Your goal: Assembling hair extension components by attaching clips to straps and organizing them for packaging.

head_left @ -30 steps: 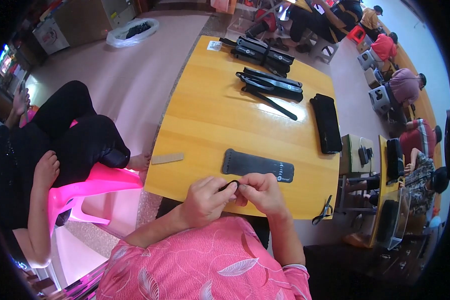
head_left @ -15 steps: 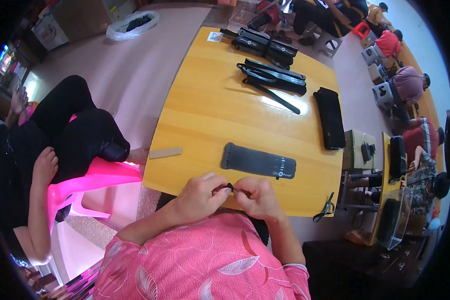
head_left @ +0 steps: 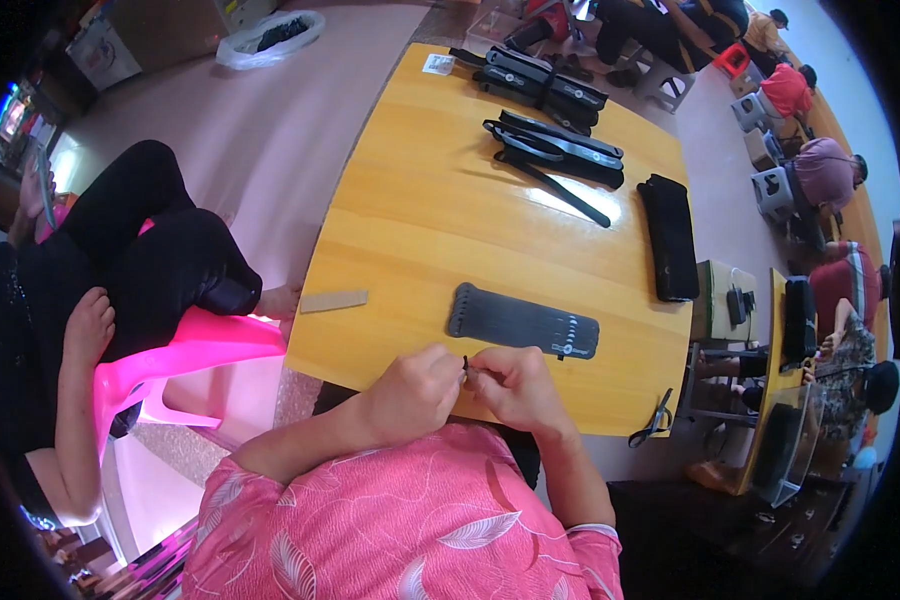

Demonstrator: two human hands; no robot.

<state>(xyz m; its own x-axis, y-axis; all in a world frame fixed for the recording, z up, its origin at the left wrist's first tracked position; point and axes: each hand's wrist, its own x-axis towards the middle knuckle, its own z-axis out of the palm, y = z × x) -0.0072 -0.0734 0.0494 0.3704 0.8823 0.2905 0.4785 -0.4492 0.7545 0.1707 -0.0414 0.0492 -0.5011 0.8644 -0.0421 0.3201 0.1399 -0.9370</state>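
My left hand point(head_left: 413, 392) and my right hand point(head_left: 518, 388) meet above the near edge of the yellow wooden table point(head_left: 410, 250). Pinched between them is a small black piece point(head_left: 466, 364), mostly covered by my fingers, so its kind does not show. Just beyond my hands lies a flat, dark grey fabric sleeve point(head_left: 515, 320) with a scalloped left end and pale printing at its right end. Scissors point(head_left: 654, 420) with dark handles rest at the table's near right corner.
A tan strip point(head_left: 334, 300) lies at the table's left edge. Strapped black bundles point(head_left: 540, 85), a folded black bundle with straps point(head_left: 560, 150) and a black fabric stack point(head_left: 669, 238) occupy the far and right sides. A person sits on a pink chair point(head_left: 190, 360) at left.
My left hand has turned, its fingers curling more tightly. The black piece now shows as a smaller bit between my hands. The whole view has shifted slightly.
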